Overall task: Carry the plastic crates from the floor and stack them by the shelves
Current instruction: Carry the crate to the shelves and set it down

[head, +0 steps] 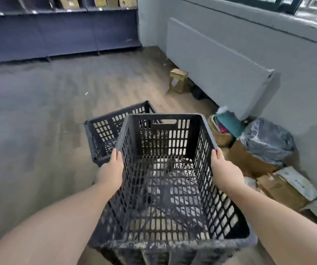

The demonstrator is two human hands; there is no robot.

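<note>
I hold an empty black slotted plastic crate (165,142) in front of me, lifted off the floor. My left hand (111,169) grips its left rim and my right hand (224,169) grips its right rim. A second black crate (104,129) sits on the wooden floor just behind and to the left of the held one, partly hidden by it. Dark blue shelves (58,35) stand along the far wall at the upper left.
A small cardboard box (178,80) lies by the grey wall unit (220,60) on the right. Near my right side stand a basket of cloths (224,127), a bagged bin (266,140) and cardboard boxes (283,186).
</note>
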